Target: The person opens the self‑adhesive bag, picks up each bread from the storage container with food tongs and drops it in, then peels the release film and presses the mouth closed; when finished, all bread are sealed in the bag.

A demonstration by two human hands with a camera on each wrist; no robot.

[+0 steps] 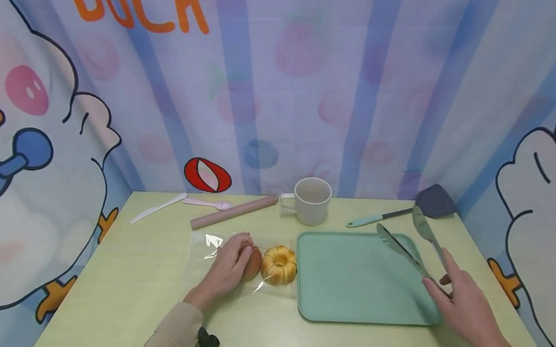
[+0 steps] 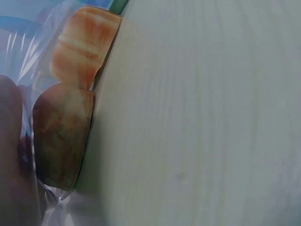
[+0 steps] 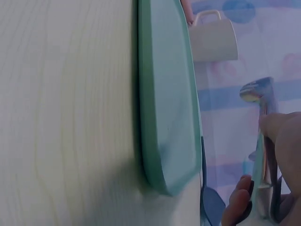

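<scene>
My left hand (image 1: 227, 267) grips a round brown bun (image 1: 253, 264) through a clear plastic bag (image 1: 197, 262), its fingers curved over the bun's left side. Beside that bun, in the same bag, lies a golden ring-shaped bread (image 1: 279, 265). Both breads (image 2: 84, 44) show from the side in the left wrist view, with part of the hand at the left edge. In my right hand (image 1: 468, 308) is a pair of metal tongs (image 1: 432, 240), held above the right end of a green tray (image 1: 353, 277). The tongs' arms are spread, with nothing between their tips.
A white mug (image 1: 312, 201) stands behind the tray. Along the table's back lie a white plastic knife (image 1: 160, 208), a pale pink spoon (image 1: 207, 203), a pinkish rolling pin (image 1: 233, 212) and a spatula (image 1: 435, 201) with a green handle. A printed curtain (image 1: 294, 87) hangs behind.
</scene>
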